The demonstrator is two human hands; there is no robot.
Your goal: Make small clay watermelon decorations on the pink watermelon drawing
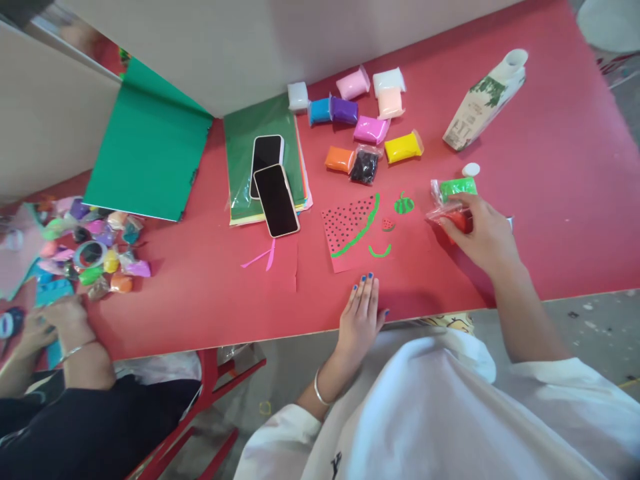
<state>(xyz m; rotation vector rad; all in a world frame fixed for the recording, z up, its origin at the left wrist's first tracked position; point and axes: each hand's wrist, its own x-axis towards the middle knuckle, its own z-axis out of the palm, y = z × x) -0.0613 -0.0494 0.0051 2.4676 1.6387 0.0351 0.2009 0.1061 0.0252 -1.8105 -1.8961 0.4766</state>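
My left hand (361, 313) lies flat on the red table near its front edge, holding nothing. Just beyond its fingertips is a red paper piece (345, 230) with black dots and a green clay rim, like a watermelon slice. Small green clay shapes, a striped round melon (404, 204) and a curved strip (380, 252), lie beside a tiny watermelon slice (388, 225). To the right, my right hand (483, 233) has thumb and fingers closed on a red clay packet (457, 221), partly hidden by the hand. A green clay packet (457, 189) touches it on the far side.
Several clay packets, including a yellow one (403, 147), lie at the back. A carton bottle (485, 100) stands right, its white cap (471, 169) nearby. Two phones (277, 200) rest on green sheets (260, 120). At far left, a co-worker's hands (63, 320) work near more clay.
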